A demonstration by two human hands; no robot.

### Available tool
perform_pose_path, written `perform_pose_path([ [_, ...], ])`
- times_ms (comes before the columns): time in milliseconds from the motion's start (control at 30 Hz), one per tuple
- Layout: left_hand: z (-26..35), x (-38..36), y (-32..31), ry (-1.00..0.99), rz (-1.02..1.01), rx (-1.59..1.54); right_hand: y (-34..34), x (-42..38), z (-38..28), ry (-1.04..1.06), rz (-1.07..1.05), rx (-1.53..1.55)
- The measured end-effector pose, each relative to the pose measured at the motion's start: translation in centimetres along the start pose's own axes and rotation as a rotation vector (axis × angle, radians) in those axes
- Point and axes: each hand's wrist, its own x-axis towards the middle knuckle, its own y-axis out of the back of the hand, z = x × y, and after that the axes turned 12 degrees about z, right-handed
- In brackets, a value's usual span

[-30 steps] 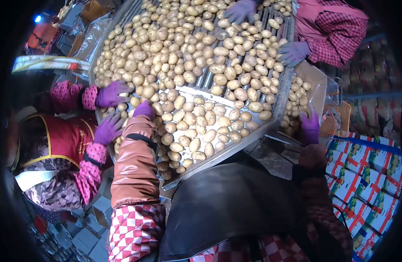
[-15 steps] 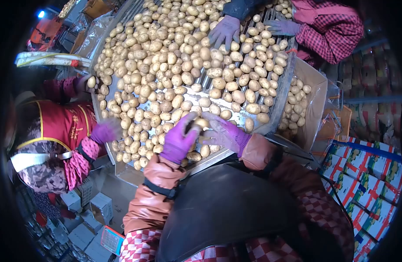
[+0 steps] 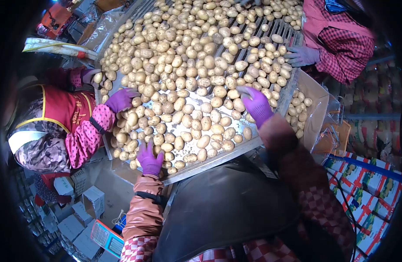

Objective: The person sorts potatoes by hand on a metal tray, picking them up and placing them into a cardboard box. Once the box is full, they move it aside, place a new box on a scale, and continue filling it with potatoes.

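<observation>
Many potatoes [image 3: 179, 56] cover a slatted sorting table [image 3: 292, 83] with a metal surface at its near end. My left hand [image 3: 150, 160], in a purple glove, rests at the near left edge with its fingers spread among potatoes. Farther right, my right hand [image 3: 256, 104], also gloved in purple, reaches over the potatoes with its fingers extended and apart, beside one at its fingertips. Neither hand shows a potato in its grip.
At the left a co-worker [image 3: 56, 126] has both gloved hands at the potatoes. Another person's gloved hand [image 3: 302, 56] rests at the right edge. A carton of potatoes [image 3: 314, 105] stands beside the table; printed boxes [image 3: 362, 192] are stacked lower right.
My hands have moved apart: the left toward the near left edge, the right outward and forward. The potato between them is released. The left co-worker's near hand has reached onto the potatoes.
</observation>
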Motion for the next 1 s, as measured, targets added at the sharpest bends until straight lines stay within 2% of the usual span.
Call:
perform_pose_path([
  [67, 1.9, -0.2, 0.3, 0.017, -0.014, 0.022, -1.8, 3.6, -1.6, 0.169, -0.087, -0.384],
  [100, 2.3, -1.0, -0.1, 0.019, -0.002, 0.073, -3.7, 5.4, -0.4, 0.229, -0.202, -0.575],
  [133, 2.4, -1.3, -0.3, 0.04, -0.019, 0.064, -5.7, 6.0, -0.1, 0.357, -0.216, -0.729],
  [167, 2.3, -1.8, -0.6, 0.03, 0.001, 0.097, -6.5, 6.6, 0.3, 0.261, -0.36, -0.888],
  [200, 2.6, -2.0, -0.4, 0.02, 0.017, 0.13, -6.9, 6.9, -3.2, 0.157, -0.507, -1.046],
  [233, 2.8, -2.0, -0.2, 0.045, -0.02, 0.123, -7.0, 8.3, -2.3, 0.121, -0.599, -0.96],
  [300, 3.4, -1.9, 0.2, 0.096, -0.094, 0.106, -7.8, 10.0, 0.9, 0.201, -0.579, -0.881],
  [433, 5.7, -1.1, 0.1, 0.149, -0.066, 0.092, -8.4, 11.0, 0.9, 0.154, -0.597, -0.852],
  [500, 5.8, -1.5, 0.1, 0.081, -0.03, -0.022, -8.5, 10.4, 0.1, 0.127, -0.545, -0.872],
  [600, 5.6, -0.9, 0.9, -0.017, -0.061, -0.144, -7.8, 8.9, 0.7, 0.003, -0.524, -0.706],
  [633, 5.6, -0.8, 1.1, -0.046, -0.078, -0.133, -7.5, 8.1, 1.2, 0.065, -0.505, -0.594],
  [667, 5.8, -0.6, 1.0, -0.079, -0.097, -0.127, -6.8, 7.8, 1.7, -0.139, -0.533, -0.377],
  [733, 6.8, 0.8, 1.1, -0.12, -0.036, -0.117, -3.6, 6.6, -1.6, -0.531, -0.539, 0.065],
  [767, 7.3, 2.3, 0.9, -0.169, -0.004, -0.129, -3.1, 5.3, 0.0, -0.489, -0.488, 0.312],
  [800, 7.8, 3.9, 0.7, -0.22, 0.029, -0.143, -1.8, 4.0, -2.4, -0.565, -0.471, 0.492],
  [867, 9.2, 6.7, -0.2, -0.26, 0.038, -0.123, -0.2, 1.7, -4.6, -0.612, -0.415, 0.642],
  [933, 11.6, 9.7, -0.7, -0.306, 0.002, -0.206, 1.9, -0.4, -6.0, -0.532, -0.33, 0.683],
  [967, 13.1, 10.7, -0.2, -0.362, -0.13, -0.126, 3.3, -1.3, -4.9, -0.566, -0.277, 0.691],
  [1000, 13.7, 10.8, -1.4, -0.457, -0.179, -0.082, 4.6, -2.4, -4.0, -0.602, -0.226, 0.697],
])
